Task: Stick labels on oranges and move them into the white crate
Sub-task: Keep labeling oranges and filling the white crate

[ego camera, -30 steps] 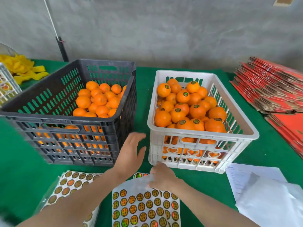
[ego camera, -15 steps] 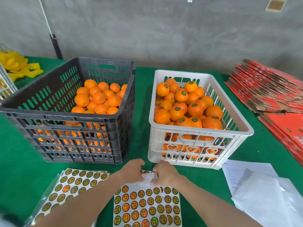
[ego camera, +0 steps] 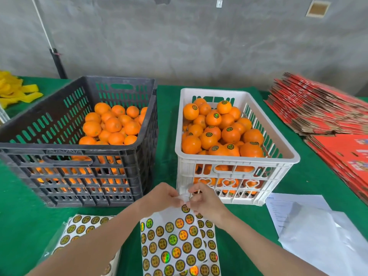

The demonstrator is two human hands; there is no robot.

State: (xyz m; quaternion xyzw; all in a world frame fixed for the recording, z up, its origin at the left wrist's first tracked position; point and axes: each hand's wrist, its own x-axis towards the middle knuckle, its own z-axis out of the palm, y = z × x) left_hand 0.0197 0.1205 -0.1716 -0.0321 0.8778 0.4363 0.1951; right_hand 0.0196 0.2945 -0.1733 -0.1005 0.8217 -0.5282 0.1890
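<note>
At the far left, a heap of yellow material [ego camera: 17, 90] lies on the green cloth [ego camera: 167, 108] that covers the table, near a black pole [ego camera: 58, 64] that stands against the grey wall. Next comes the black crate [ego camera: 69, 151], partly filled with unlabelled oranges [ego camera: 113, 124]. In front of it, at the near edge, a bagged label sheet [ego camera: 81, 229] lies flat in clear plastic. The person's left hand [ego camera: 159, 197] reaches in from below. Its fingers are curled, and their tips are closed on the upper edge of the label sheet [ego camera: 175, 242]. This sheet lies on the cloth in the middle, in front of the gap between the two crates, and bears rows of round gold and green stickers. A scrap of pale film rises at its top edge between the two hands. The right hand [ego camera: 207, 202] meets the left at that same spot, with its fingertips pinched together on the edge of the sheet. Just behind the hands stands the white crate [ego camera: 235, 161], heaped almost to its rim with labelled oranges [ego camera: 231, 134], many of them showing a dark round sticker on top. To the right of the crate, a printed white paper [ego camera: 286, 206] lies on the cloth, partly under a pale plastic sheet [ego camera: 328, 246]. Stacks of red flattened cartons [ego camera: 322, 110] run along the right side.
</note>
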